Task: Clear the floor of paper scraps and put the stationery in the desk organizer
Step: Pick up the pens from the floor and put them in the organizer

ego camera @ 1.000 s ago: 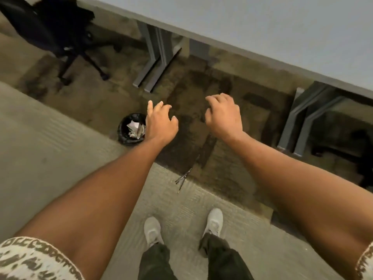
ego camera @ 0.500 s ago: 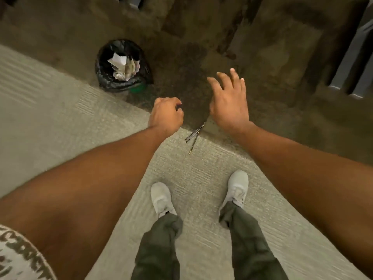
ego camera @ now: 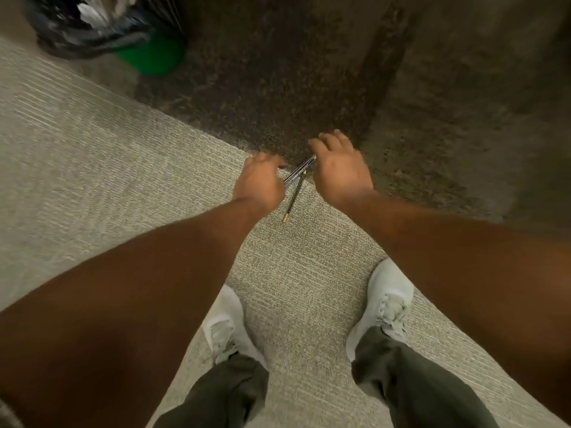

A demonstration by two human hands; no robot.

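Observation:
Two dark pens (ego camera: 301, 167) lie side by side on the floor, right where the light carpet meets the dark carpet. A black-and-yellow pencil (ego camera: 293, 199) lies crossed just below them. My left hand (ego camera: 259, 185) is low at the pens' near ends with its fingers curled; whether it grips them is hidden. My right hand (ego camera: 341, 168) hovers over the pens' far ends, fingers spread and holding nothing. No desk organizer is in view.
A green waste bin (ego camera: 151, 55) with a black liner and crumpled paper inside stands at the top left. My two feet in white shoes (ego camera: 386, 301) stand on the light carpet (ego camera: 92, 168) just behind the pens.
I have bent down and both hands have dropped to the pens and pencil. The desk and chair have left the view, and the bin has slid to the top left corner.

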